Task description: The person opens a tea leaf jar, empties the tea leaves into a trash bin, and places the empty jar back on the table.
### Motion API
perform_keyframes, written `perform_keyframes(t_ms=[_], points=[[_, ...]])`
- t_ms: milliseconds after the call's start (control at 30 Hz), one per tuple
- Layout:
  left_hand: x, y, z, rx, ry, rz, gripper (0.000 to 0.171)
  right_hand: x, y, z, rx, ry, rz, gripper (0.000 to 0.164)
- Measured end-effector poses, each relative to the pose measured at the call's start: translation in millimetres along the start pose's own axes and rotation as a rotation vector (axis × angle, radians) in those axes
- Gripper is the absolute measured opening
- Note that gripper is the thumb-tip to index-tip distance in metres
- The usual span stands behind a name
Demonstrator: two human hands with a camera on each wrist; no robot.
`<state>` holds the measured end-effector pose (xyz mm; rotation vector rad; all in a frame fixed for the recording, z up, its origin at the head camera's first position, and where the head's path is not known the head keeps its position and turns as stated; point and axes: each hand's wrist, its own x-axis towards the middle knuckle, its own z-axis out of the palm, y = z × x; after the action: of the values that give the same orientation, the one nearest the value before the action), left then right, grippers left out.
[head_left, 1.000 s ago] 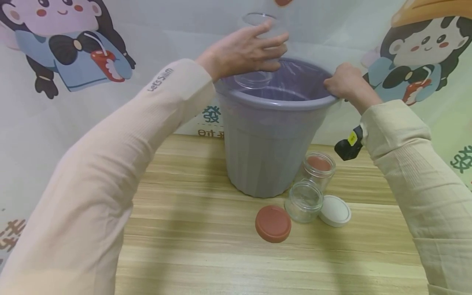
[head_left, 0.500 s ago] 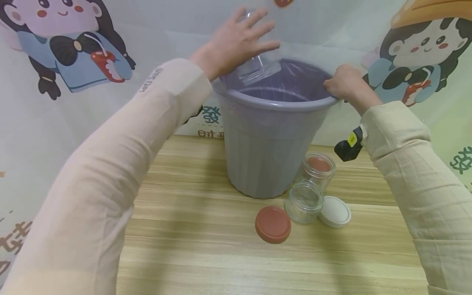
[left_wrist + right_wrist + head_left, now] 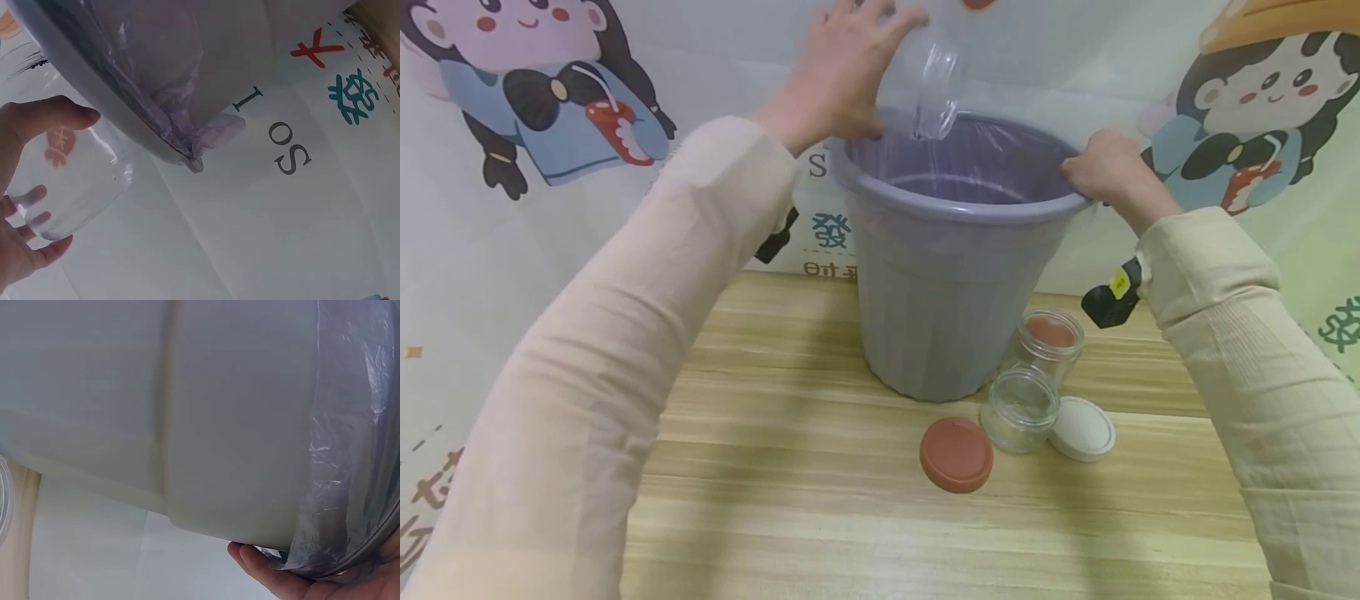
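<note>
My left hand grips a clear jar, tipped on its side over the left part of a grey trash bin, with its mouth facing right. In the left wrist view the thumb and fingers wrap the jar beside the bin's rim. A thin, see-through purple bag lines the bin and folds over its edge. On the right side, my right hand holds the rim, and the right wrist view has its fingers under the rim and the liner's edge.
Right of the bin's base stand a glass jar and another jar that shows red at its top. A red lid and a white lid lie near them on the wooden table. A printed cloth hangs behind.
My left hand has turned the jar from upright to sideways, shifting it up and to the left above the bin. My right hand keeps its place on the rim.
</note>
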<state>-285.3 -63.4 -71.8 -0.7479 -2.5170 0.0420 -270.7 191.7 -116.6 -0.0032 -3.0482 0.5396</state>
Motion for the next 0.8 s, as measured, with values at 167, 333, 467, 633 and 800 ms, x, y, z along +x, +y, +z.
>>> perform_keyframes(t_ms=[167,333,467,633,800], points=[[-7.0,-8.5,-0.3,-0.077,0.071,-0.088,0.094,-0.1,0.6,1.4,0.024,0.013,0.027,0.022],[-17.3,-15.5,-2.4,-0.190,0.123,-0.228,0.103,-2.2,1.4,2.4,0.074,0.026,0.053,0.022],[-26.0,-22.2,-3.6,-0.303,0.177,-0.330,0.098,-3.7,2.2,3.2,0.095,0.042,0.056,0.027],[-41.4,-30.9,-1.9,-0.483,0.203,-0.462,0.090,-4.9,2.2,4.3,0.106,0.053,0.072,0.033],[-62.4,-40.7,3.7,-0.623,0.220,-0.546,0.090,-6.2,3.3,5.4,0.123,0.071,0.072,0.024]])
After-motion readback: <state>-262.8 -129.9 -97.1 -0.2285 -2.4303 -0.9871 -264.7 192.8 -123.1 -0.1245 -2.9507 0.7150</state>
